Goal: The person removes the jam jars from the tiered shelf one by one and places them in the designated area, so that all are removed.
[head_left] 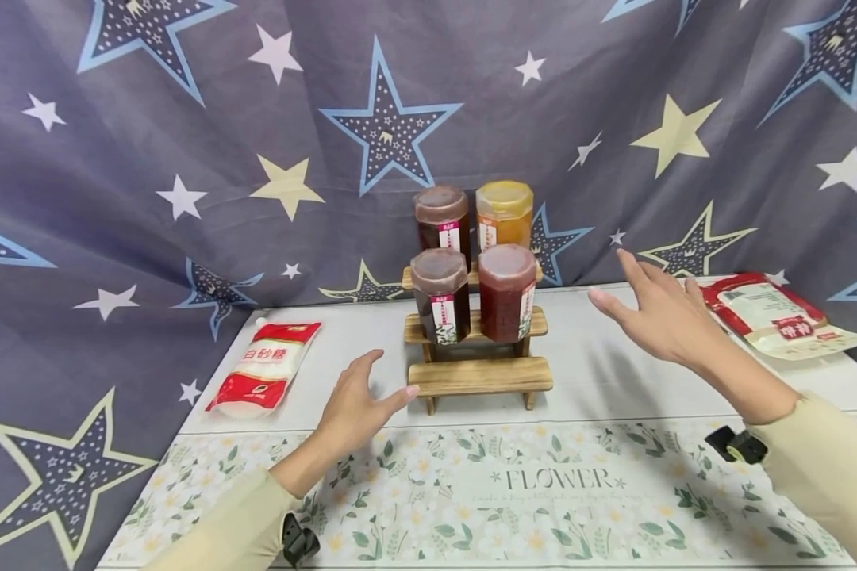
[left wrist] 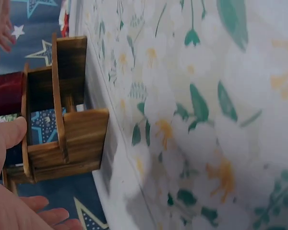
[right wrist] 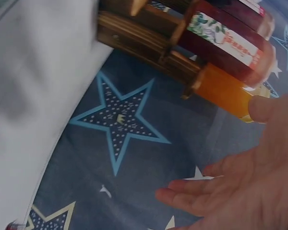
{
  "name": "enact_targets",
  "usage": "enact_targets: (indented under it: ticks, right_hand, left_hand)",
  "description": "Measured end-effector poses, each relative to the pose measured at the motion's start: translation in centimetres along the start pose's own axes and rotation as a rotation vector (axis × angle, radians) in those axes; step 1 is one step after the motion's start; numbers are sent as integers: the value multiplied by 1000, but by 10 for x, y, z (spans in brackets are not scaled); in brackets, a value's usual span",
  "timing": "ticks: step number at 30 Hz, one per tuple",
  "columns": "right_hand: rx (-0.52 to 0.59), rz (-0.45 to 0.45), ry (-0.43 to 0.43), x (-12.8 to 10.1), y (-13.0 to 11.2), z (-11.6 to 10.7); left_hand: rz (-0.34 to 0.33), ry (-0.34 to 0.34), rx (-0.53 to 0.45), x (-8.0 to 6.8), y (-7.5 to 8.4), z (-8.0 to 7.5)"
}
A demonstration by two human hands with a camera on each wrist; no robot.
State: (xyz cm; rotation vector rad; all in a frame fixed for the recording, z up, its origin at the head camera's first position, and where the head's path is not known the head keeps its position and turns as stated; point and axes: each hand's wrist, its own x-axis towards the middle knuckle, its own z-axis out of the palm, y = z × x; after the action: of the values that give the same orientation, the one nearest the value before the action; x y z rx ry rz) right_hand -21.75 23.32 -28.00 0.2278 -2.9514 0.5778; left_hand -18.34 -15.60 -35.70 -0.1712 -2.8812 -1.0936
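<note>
The left hand [head_left: 353, 408] is hovering with fingers spread and relaxed, holding nothing, its thumb tip lying just beside the left end of the lowest step of the rack [head_left: 478, 375]; whether the thumb is touching the wood cannot be told from the head view. In the left wrist view only the thumb and part of the palm of this hand [left wrist: 7, 191] are showing, cut off at the frame edge, with the rack [left wrist: 69, 143] close beside them and a dark red jar [left wrist: 7, 93] partly hidden behind the wooden side piece. The right hand [head_left: 660, 313] is raised in the air to the right of the rack, fingers straight and spread, gripping nothing and standing apart from the jars. Four jars are sitting on the rack, between the two hands: a brown jar [head_left: 440, 218] and a yellow jar [head_left: 504, 214] on the top step, a second brown jar [head_left: 440, 295] and a red jar [head_left: 507, 292] on the middle step. In the right wrist view the right hand [right wrist: 249, 187] is blurring at the lower right, and the red jar [right wrist: 225, 40] and yellow jar [right wrist: 225, 91] are lying just beyond its fingertips, partly cut off at the top. A sugar bag [head_left: 264, 369] is lying left of the left hand, and a red pouch [head_left: 774, 317] is lying behind the right wrist, its right edge overhanging the table [head_left: 614, 381].
</note>
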Motion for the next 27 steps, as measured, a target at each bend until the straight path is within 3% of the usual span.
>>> enact_targets:
  ticks: [7, 14, 22, 27]
  right_hand:
    - [74, 0, 28, 9, -11, -5]
    - [234, 8, 53, 15, -15, -6]
    - [445, -75, 119, 33, -22, -9]
    - [558, -118, 117, 45, -32, -12]
  left_hand:
    - [-27, 1, -196, -4, -4, 12]
    - [-79, -10, -366, -3, -8, 28]
    - [-162, -28, -602, 0, -10, 49]
    - [-149, -17, -656, 2, -6, 52]
